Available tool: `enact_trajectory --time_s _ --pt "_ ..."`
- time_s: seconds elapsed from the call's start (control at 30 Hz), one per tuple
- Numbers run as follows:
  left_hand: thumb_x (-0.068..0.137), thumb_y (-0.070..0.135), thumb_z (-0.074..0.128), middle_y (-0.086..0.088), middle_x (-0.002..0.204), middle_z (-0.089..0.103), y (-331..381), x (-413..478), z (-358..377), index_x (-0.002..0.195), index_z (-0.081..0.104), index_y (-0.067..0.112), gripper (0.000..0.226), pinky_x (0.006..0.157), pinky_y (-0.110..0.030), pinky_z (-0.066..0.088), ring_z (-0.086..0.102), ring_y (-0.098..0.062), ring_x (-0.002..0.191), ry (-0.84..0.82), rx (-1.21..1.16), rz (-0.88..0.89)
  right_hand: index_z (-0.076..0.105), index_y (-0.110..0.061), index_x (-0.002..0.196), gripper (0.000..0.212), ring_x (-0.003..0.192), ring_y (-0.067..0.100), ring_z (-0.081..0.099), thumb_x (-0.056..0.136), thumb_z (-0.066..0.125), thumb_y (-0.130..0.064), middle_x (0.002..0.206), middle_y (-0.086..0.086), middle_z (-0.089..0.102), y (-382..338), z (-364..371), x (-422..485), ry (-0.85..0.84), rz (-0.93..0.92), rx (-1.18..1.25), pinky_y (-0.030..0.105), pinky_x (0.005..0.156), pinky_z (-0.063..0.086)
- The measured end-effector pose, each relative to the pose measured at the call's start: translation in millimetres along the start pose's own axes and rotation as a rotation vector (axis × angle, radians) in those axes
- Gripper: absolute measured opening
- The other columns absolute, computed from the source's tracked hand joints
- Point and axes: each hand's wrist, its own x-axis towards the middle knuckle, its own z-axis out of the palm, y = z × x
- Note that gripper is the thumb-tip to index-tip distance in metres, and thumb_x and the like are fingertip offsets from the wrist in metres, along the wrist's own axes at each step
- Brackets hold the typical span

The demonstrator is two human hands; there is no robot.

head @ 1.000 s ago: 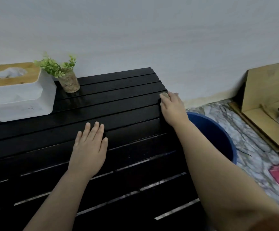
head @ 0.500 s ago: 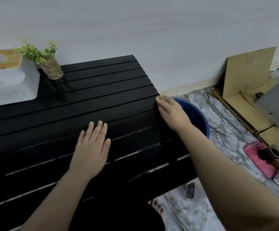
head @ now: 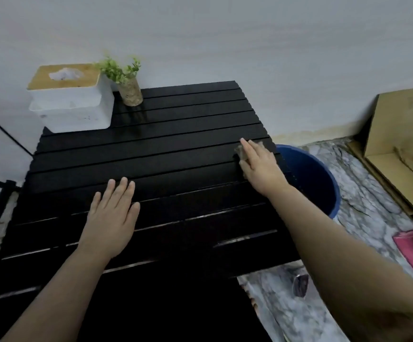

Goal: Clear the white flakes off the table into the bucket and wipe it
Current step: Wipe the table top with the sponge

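Left hand (head: 111,215) lay flat on the black slatted worktop (head: 175,144), grip wide. Right hand (head: 259,166), fingers straight, pressed a greyish wad (head: 239,152), mostly hidden, at the right edge. Blue bucket (head: 316,183) stood just beside on the floor, partly covered.

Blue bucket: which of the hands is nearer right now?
Right. The right hand presses a small cloth at the right edge of the black slatted table, just beside the blue bucket. The left hand lies flat mid-table, well left of it.
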Motion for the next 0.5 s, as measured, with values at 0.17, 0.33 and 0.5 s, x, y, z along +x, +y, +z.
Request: enact_trajectory --time_s 0.17,0.33,0.5 --pt "0.096 0.039 0.02 0.005 0.157 0.004 -40.7 -8.2 -7.8 0.146 0.011 0.022 0.054 0.117 -0.035 -0.005 -0.008 -0.01 0.143 -0.024 -0.012 -0.065 0.046 -0.028 0.135 0.042 0.137 0.04 0.024 0.094 0.042 -0.037 0.148 0.015 0.035 -105.7 59.5 -40.5 -0.104 -0.487 0.021 0.055 0.112 0.02" --pt "0.096 0.039 0.019 0.006 0.157 0.002 -47.8 -7.8 -1.2 0.146 0.009 0.023 0.053 0.116 -0.034 -0.007 -0.011 -0.007 0.141 -0.018 -0.035 -0.051 0.05 -0.029 0.132 0.038 0.138 0.027 0.027 0.096 0.038 -0.034 0.148 0.006 0.038 -118.3 45.0 -76.3 -0.347 -1.007 0.005 0.048 0.111 0.021" --pt "0.097 0.038 0.02 0.008 0.157 0.001 -58.3 -12.0 -14.1 0.146 0.01 0.023 0.053 0.116 -0.032 -0.008 -0.011 -0.006 0.141 0.017 -0.103 -0.034 0.044 -0.026 0.137 0.039 0.14 0.035 0.02 0.098 0.042 -0.027 0.151 0.013 0.029 -74.1 43.9 20.9 -0.061 -0.234 -0.027 0.055 0.113 0.015"
